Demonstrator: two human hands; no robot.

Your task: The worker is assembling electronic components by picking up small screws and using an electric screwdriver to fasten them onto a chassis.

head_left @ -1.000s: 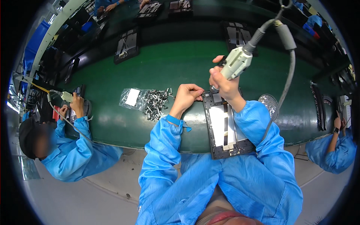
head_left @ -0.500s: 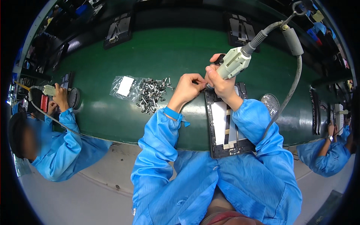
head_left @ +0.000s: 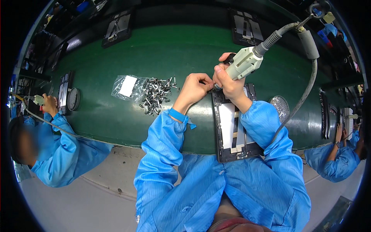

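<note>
My right hand (head_left: 231,85) is closed around a pale electric screwdriver (head_left: 244,63), which leans with its cable end up to the right and its tip down to the left. Thumb and forefinger of my left hand (head_left: 195,91) are pinched together beside the tip; whatever they hold is too small to make out. Below my right hand an opened tablet (head_left: 227,120), with a black frame and light inner panels, lies at the table's near edge. My right hand and sleeve cover part of it.
Left of my hands lie a pile of small metal-and-black cylindrical parts (head_left: 157,94) and a clear plastic bag (head_left: 141,87). A round dish of small metal pieces (head_left: 279,105) sits right of my sleeve. Two opened tablets (head_left: 117,28) rest at the back. Co-workers (head_left: 54,131) sit on both sides.
My hands and the screwdriver have shifted only slightly. The co-worker on the left has moved a hand and a screwdriver a little left and down.
</note>
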